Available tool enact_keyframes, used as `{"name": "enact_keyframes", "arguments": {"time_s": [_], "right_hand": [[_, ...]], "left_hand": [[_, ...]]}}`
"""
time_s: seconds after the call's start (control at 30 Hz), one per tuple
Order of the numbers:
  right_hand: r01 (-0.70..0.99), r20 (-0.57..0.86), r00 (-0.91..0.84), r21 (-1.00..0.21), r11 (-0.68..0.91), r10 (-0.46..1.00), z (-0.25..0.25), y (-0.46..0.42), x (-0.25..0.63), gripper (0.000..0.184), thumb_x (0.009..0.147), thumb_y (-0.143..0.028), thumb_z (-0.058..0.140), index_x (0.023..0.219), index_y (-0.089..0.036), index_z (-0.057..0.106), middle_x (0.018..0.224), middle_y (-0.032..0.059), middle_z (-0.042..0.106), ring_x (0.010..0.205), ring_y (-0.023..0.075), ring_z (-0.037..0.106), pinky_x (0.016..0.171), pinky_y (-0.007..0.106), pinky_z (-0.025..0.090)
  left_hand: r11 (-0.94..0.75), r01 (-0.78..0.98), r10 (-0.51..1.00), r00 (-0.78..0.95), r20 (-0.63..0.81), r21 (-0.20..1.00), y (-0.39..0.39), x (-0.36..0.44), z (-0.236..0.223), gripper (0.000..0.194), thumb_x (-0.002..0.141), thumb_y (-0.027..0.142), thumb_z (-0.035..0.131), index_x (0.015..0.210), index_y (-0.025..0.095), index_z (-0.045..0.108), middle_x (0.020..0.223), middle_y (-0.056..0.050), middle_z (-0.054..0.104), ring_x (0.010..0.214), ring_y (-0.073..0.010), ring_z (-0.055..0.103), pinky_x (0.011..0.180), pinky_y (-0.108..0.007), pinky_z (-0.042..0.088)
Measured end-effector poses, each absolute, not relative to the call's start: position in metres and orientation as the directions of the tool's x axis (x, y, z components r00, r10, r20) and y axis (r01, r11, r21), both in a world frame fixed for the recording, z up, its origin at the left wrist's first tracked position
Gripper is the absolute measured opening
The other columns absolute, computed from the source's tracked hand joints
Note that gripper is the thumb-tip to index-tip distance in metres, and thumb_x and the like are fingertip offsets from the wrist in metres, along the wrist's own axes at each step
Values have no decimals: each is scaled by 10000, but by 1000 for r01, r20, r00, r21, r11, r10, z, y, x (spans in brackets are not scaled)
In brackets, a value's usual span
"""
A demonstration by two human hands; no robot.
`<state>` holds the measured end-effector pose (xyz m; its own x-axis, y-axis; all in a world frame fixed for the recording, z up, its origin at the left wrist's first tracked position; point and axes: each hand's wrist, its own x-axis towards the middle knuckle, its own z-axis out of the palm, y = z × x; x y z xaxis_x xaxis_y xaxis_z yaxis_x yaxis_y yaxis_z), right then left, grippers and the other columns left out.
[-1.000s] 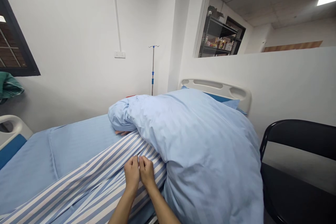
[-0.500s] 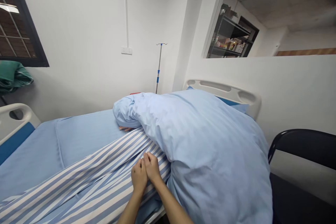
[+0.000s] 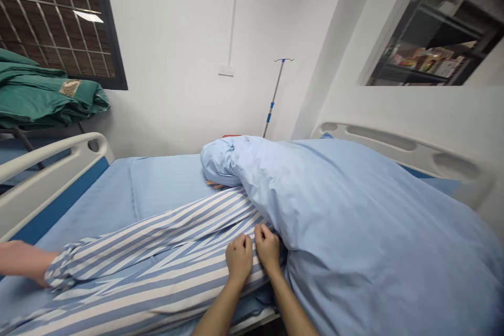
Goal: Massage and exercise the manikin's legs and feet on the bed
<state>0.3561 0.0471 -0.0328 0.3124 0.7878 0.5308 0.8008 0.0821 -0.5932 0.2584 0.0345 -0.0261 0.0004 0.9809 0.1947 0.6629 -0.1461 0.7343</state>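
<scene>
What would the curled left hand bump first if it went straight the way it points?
Probably the blue and white striped cloth trousers just ahead of the left hand, then the puffy blue cloth quilt; depth is unclear.

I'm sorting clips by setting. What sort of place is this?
Probably a hospital or care room, or a training room made up like one. What suggests it: the moulded bed-end boards, the hooked pole that looks like a drip stand, and the striped, pyjama-like trousers.

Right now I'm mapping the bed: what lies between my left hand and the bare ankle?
The head view shows striped trousers between your left hand and the bare ankle.
</scene>
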Motion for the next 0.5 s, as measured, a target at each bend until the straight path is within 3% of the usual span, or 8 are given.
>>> {"name": "enact_keyframes", "arguments": {"time_s": [0.2, 0.33, 0.5], "right_hand": [[805, 466, 338, -593, 5, 818, -27, 46, 357, 390, 833, -403, 332, 543, -202, 497, 511, 33, 547, 474, 121, 420, 511, 253, 252], [819, 409, 343, -572, -56, 846, -28, 46, 357, 374, 812, -423, 343, 538, -206, 476, 508, 38, 528, 478, 130, 395, 512, 258, 239], [821, 354, 360, -560, -112, 863, -24, 44, 353, 361, 797, -432, 350, 524, -213, 435, 523, 46, 518, 487, 142, 380, 514, 262, 233]], "left_hand": [[-154, 518, 988, 62, 142, 842, 33, 203, -30, 385, 840, 336, 308, 506, 194, 435, 532, -5, 516, 577, -121, 460, 577, -252, 279], [-51, 550, 989, -90, 120, 834, 24, 94, -37, 359, 810, 346, 319, 493, 191, 386, 497, 21, 430, 570, -119, 436, 580, -242, 279], [24, 656, 958, -232, 171, 754, -1, -51, -41, 371, 808, 392, 319, 514, 190, 423, 506, 24, 451, 560, -120, 446, 577, -232, 300]]}}
